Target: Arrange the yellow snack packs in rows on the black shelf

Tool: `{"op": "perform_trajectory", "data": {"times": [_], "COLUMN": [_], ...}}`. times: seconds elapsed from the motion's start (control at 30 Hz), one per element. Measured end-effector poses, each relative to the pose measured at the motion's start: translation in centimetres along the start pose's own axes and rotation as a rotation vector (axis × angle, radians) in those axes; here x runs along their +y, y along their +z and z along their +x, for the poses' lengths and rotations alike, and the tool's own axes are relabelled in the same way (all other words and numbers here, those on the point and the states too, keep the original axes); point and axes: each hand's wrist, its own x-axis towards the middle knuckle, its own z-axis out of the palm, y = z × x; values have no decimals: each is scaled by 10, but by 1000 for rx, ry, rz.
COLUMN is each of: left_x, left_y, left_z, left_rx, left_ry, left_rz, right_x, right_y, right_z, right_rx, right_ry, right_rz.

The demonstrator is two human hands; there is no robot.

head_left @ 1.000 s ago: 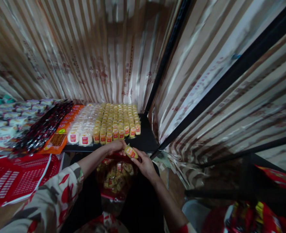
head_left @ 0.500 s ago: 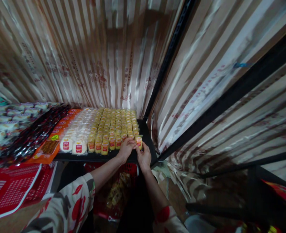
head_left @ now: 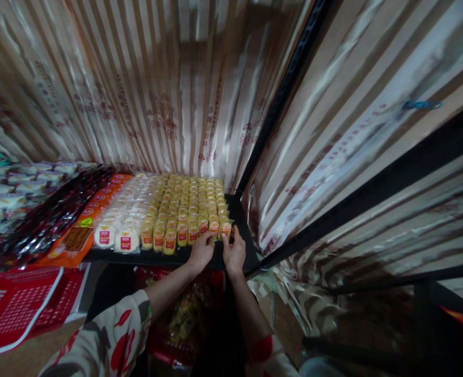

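Small yellow cakes in clear wrappers, with red-and-white labels, stand in tight rows on a black shelf. My right hand grips the front cake of the rightmost row, thumb on its front and fingers along its right side. Just left of it, my left hand has its fingers pinched together at the lower edge of the neighbouring cake. Whether anything is between those fingertips is hidden.
White round wrapped cakes, orange snack packs and dark shiny packs lie to the left. Below are red baskets and, beneath my arms, a red basket with yellow packets. A black post and striped sheeting border the shelf.
The yellow cake in my right hand has settled against the front of the rightmost row. My left hand has drawn down and left, away from it, uncovering the neighbouring cake.
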Motion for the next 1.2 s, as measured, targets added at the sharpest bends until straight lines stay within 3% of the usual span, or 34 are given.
{"op": "perform_trajectory", "data": {"times": [0.27,0.6,0.77,0.93,1.07,1.2], "left_x": [13,-4,-16,-61,-106,-132], "left_y": [0,-1,-15,-44,-76,-110], "left_z": [-9,-10,-50,-104,-117,-99], "left_rx": [54,62,64,50,32,62], "left_ry": [17,-11,43,-8,-226,-397], "left_rz": [90,49,57,146,395,627], "right_x": [8,8,0,-17,-25,-14], "right_y": [13,10,3,-5,4,40], "right_z": [8,5,-10,-62,-114,-148], "right_rx": [20,-13,73,166,-90,-531], "right_ry": [-66,-29,-6,34,-2,2], "right_rz": [49,7,25,275,358,292]}}
